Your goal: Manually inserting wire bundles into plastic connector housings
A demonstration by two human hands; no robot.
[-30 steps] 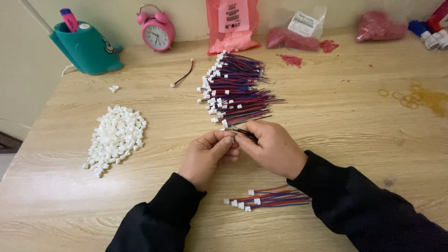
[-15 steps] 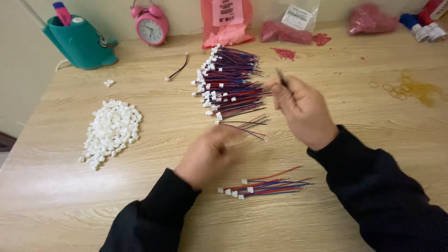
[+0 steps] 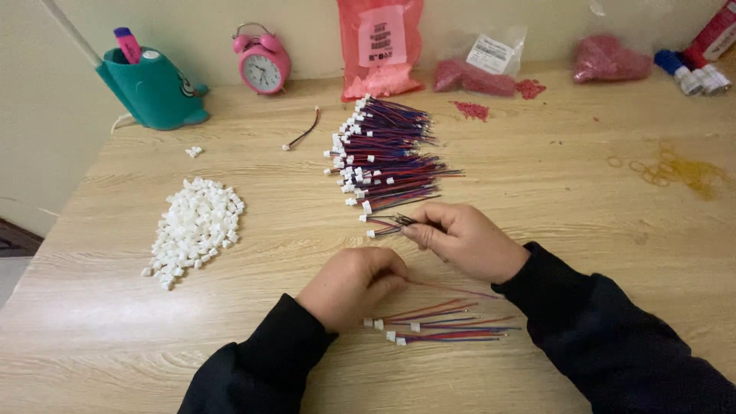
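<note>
I observe the right hand (image 3: 469, 241) with fingertips pinched shut on a thin wire lead (image 3: 387, 227) at the near edge of the large bundle of red-and-blue wires (image 3: 387, 157) on the wooden table (image 3: 583, 199). The left hand (image 3: 354, 285) is curled closed, gripping one thin red wire (image 3: 452, 288) that trails to the right, just above a small finished group of wires (image 3: 441, 326). A pile of white connectors (image 3: 195, 228) lies well apart, to the left.
</note>
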